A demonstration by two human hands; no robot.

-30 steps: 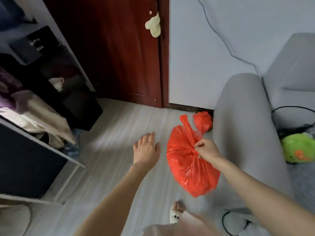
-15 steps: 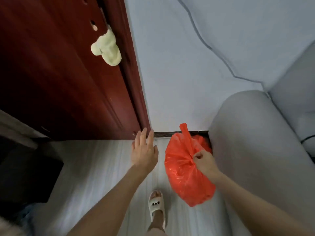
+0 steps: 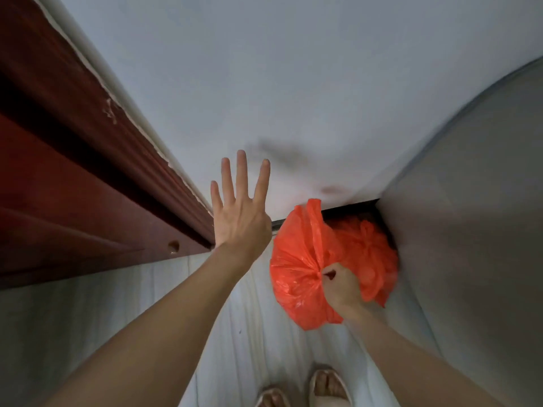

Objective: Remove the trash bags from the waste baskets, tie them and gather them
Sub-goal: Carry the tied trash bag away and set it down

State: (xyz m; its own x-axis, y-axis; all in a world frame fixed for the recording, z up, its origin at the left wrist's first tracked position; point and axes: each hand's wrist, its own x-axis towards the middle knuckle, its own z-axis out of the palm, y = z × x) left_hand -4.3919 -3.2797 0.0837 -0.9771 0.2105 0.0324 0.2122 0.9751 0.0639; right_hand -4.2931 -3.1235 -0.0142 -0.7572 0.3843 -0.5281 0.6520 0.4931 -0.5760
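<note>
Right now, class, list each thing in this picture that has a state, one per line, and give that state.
Held orange bag: gathered at neck, gripped by right hand.
Second orange bag: tied, lying in the corner beside the sofa.
Left hand: open, fingers spread, holding nothing.

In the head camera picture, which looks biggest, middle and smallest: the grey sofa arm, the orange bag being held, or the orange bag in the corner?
1. Grey fabric sofa arm, by far the biggest.
2. Orange plastic bag gripped by the right hand.
3. Tied orange plastic bag in the corner; it is farther away and partly hidden, so this is unsure.

bag (image 3: 296,259) – thin plastic (glossy), door (image 3: 73,177) wood
</note>
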